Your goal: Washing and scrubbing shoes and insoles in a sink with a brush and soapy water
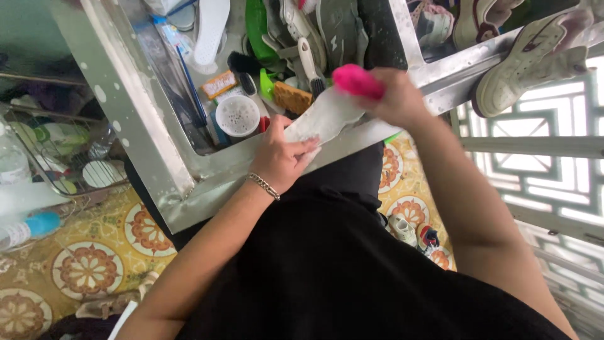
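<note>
Scrubbing step judged in hand: insole (324, 119) pinned flat on sink rim (207, 173) by spread left hand (283, 157), pink brush (357, 82) gripped in closed right hand (396, 97); firmer hold needed next.

Left hand (281, 158) pressing flat, right hand (397, 99) fisted.

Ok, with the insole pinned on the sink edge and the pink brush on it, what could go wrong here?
1. The insole lies on the narrow sink edge, held only by the left hand; hard scrubbing could slide it off to the floor.
2. The right hand works the pink brush near the white cup, which might get knocked over.
</note>
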